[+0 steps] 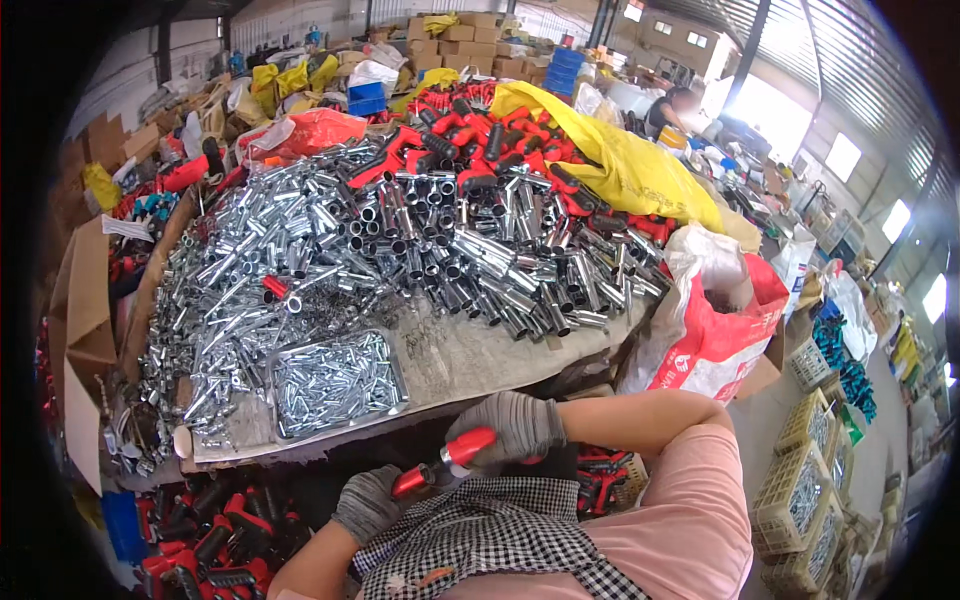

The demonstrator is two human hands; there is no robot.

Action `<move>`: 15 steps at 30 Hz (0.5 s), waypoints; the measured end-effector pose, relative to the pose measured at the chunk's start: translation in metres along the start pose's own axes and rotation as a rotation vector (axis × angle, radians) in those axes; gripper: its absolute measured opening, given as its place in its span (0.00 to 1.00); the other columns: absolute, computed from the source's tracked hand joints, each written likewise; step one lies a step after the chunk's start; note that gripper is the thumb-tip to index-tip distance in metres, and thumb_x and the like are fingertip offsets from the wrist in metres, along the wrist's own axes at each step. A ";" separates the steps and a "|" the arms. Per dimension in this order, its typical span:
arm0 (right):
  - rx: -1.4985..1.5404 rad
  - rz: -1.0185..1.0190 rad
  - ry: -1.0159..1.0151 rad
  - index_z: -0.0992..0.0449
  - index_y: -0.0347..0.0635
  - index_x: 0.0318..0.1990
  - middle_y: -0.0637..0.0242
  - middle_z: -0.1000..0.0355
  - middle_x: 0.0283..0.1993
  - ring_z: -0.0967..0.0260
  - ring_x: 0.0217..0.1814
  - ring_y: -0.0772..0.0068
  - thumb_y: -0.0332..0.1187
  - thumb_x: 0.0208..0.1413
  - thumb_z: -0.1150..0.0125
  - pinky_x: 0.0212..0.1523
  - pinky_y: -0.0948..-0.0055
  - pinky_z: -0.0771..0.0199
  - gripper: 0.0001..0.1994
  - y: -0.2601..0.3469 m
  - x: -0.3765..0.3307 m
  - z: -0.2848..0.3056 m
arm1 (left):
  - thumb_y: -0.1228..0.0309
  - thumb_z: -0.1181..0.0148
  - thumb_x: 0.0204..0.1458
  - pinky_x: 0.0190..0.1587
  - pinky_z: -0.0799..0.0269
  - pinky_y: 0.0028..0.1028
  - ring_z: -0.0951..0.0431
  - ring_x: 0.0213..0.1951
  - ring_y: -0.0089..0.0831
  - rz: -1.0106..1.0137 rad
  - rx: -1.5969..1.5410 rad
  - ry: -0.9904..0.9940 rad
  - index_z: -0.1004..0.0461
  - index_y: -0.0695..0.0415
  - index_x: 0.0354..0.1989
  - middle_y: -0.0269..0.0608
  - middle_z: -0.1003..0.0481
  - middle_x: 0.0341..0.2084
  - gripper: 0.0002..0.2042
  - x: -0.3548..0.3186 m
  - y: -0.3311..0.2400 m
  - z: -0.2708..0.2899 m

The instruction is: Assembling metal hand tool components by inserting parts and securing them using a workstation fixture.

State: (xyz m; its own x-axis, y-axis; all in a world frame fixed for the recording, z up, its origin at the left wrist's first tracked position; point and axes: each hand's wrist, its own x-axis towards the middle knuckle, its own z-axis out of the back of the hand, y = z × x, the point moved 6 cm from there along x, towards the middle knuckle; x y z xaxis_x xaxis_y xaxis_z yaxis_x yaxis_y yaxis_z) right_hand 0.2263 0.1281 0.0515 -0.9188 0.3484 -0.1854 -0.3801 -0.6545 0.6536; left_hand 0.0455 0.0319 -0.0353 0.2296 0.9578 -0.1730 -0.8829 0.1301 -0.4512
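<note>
In front of my lap I hold a red-and-black tool handle (470, 444) with a short shiny metal collar between its two red parts. My right hand (522, 428), in a grey knit glove, is closed around the upper red end. My left hand (370, 505), gloved alike, grips the lower red-and-black end close to my checked apron (480, 540). The fingers partly cover the piece, so its full shape is hidden. Just beyond my hands, a clear tray (400, 405) of small metal pins sits at the table's near edge.
Shiny metal tubes (500, 265) and small metal parts (230, 310) heap the table (450, 350). Red-and-black handles (470, 135) pile behind them, beside a yellow sack (640, 170). More handles (215, 540) lie below left. Crates (790, 500) stand right; another person (665, 112) is farther back.
</note>
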 end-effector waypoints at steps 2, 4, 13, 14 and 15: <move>0.092 -0.086 -0.045 0.25 0.47 0.50 0.56 0.24 0.42 0.25 0.44 0.58 0.43 0.41 0.35 0.47 0.65 0.26 0.25 -0.016 0.001 0.008 | 0.51 0.40 0.46 0.34 0.28 0.42 0.22 0.31 0.48 0.015 0.013 -0.027 0.27 0.56 0.32 0.50 0.24 0.25 0.19 -0.004 0.003 0.006; 0.232 -0.120 -0.024 0.25 0.46 0.50 0.57 0.24 0.42 0.25 0.44 0.58 0.42 0.41 0.34 0.48 0.65 0.26 0.25 -0.017 0.002 -0.001 | 0.53 0.39 0.45 0.34 0.28 0.42 0.22 0.31 0.47 0.043 0.021 -0.057 0.28 0.56 0.33 0.50 0.24 0.26 0.18 -0.006 0.005 0.012; 0.099 -0.046 0.002 0.25 0.44 0.49 0.58 0.24 0.40 0.24 0.40 0.62 0.38 0.40 0.33 0.43 0.67 0.24 0.24 -0.004 0.010 -0.023 | 0.58 0.40 0.46 0.35 0.28 0.42 0.23 0.33 0.47 0.037 0.041 0.007 0.27 0.55 0.34 0.49 0.24 0.27 0.14 -0.018 -0.001 0.001; 0.106 -0.050 -0.012 0.25 0.44 0.49 0.58 0.24 0.40 0.24 0.40 0.62 0.38 0.40 0.33 0.43 0.67 0.24 0.24 -0.004 0.010 -0.020 | 0.58 0.40 0.46 0.35 0.28 0.42 0.23 0.33 0.47 0.028 0.050 0.015 0.27 0.55 0.34 0.49 0.24 0.27 0.14 -0.019 -0.001 -0.001; 0.371 -0.130 0.090 0.25 0.42 0.49 0.59 0.24 0.38 0.24 0.38 0.66 0.36 0.41 0.33 0.41 0.69 0.23 0.24 -0.006 0.012 -0.022 | 0.58 0.41 0.46 0.35 0.28 0.42 0.23 0.32 0.47 0.069 0.066 0.011 0.27 0.55 0.34 0.49 0.24 0.27 0.14 -0.018 0.001 -0.002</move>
State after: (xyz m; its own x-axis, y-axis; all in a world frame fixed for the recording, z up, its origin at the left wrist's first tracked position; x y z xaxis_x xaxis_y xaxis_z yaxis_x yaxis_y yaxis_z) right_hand 0.2155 0.1216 0.0292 -0.8776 0.3415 -0.3366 -0.4447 -0.3169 0.8378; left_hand 0.0411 0.0140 -0.0339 0.1714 0.9622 -0.2118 -0.9217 0.0807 -0.3793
